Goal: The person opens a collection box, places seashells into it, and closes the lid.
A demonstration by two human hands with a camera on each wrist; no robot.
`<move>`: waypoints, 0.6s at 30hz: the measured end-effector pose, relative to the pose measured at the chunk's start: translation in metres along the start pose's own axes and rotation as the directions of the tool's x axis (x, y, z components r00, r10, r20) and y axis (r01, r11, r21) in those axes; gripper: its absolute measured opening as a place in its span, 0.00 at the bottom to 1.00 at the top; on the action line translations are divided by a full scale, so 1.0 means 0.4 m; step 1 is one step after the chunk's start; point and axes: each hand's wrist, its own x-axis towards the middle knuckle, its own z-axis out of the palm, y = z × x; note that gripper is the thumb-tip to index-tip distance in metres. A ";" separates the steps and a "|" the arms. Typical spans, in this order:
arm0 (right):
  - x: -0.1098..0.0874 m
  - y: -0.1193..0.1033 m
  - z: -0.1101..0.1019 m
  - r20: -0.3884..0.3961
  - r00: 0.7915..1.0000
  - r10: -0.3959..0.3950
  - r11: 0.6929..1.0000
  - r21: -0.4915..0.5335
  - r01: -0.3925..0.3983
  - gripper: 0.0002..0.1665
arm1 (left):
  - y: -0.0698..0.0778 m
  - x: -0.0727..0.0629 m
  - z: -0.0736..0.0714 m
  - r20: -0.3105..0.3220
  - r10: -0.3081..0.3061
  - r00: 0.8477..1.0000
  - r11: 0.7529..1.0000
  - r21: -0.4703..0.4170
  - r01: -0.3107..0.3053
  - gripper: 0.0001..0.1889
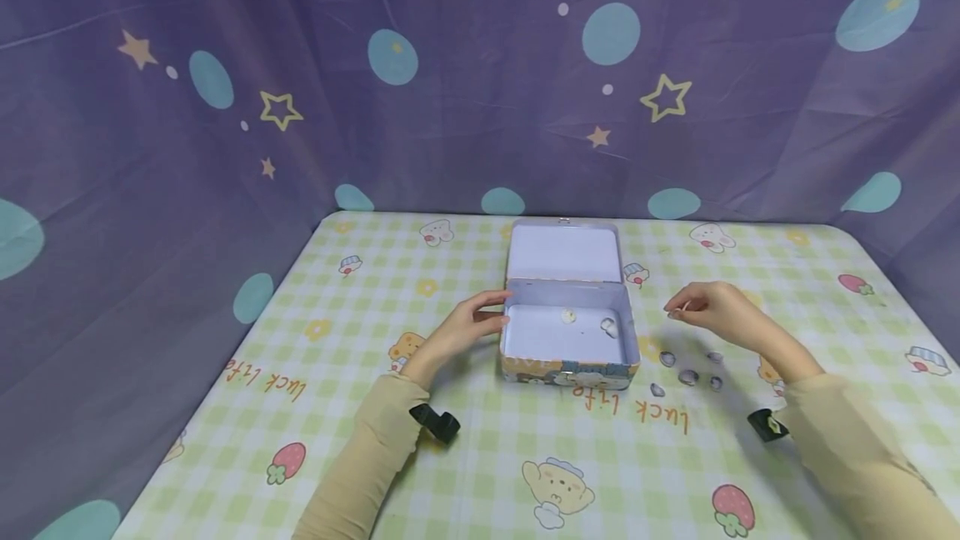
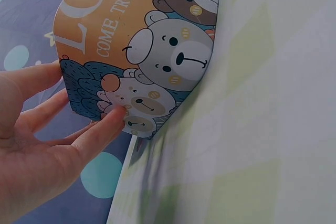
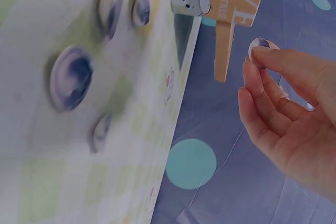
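Note:
A printed tin box stands with its lid swung back. On its white floor lie a pale shell and a purple-white shell. My left hand rests extended fingers against the box's left side; in the left wrist view the fingertips touch the bear-printed wall. To the right of the box, my right hand is raised above the table. Between its thumb and fingertips it pinches a small seashell, white and dark purple. Below it, several similar shells lie scattered on the cloth.
A green-checked cloth with cartoon prints covers the table. Behind and to the left hangs a purple curtain with stars and teal dots. The tin's opened lid lies toward the back of the table.

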 end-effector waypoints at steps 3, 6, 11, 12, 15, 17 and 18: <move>0.008 -0.012 0.005 -0.011 1.000 -0.019 1.000 0.002 0.019 0.06 | 0.001 0.001 0.001 0.000 0.000 1.000 1.000 -0.006 0.000 0.24; 0.016 -0.025 0.010 -0.025 0.999 -0.039 0.999 0.003 0.040 0.05 | 0.001 0.001 0.001 -0.002 0.002 1.000 1.000 -0.007 -0.002 0.24; 0.030 -0.047 0.020 -0.046 0.996 -0.079 0.997 0.010 0.080 0.05 | 0.000 0.002 0.001 -0.008 0.004 1.000 1.000 0.000 -0.004 0.24; 0.032 -0.051 0.022 -0.046 0.995 -0.089 0.996 0.016 0.090 0.05 | 0.000 0.002 0.001 -0.009 0.003 1.000 1.000 0.001 -0.003 0.24; 0.039 -0.064 0.028 -0.041 0.994 -0.105 0.994 0.033 0.106 0.05 | 0.000 0.002 0.000 -0.010 0.005 1.000 1.000 0.002 -0.005 0.24; 0.043 -0.073 0.030 -0.032 0.993 -0.115 0.992 0.048 0.117 0.06 | 0.000 0.002 0.000 -0.009 0.006 1.000 1.000 0.000 -0.006 0.24; 0.045 -0.076 0.031 -0.028 0.992 -0.123 0.991 0.056 0.124 0.06 | 0.000 0.002 0.000 -0.009 0.006 1.000 1.000 -0.001 -0.006 0.24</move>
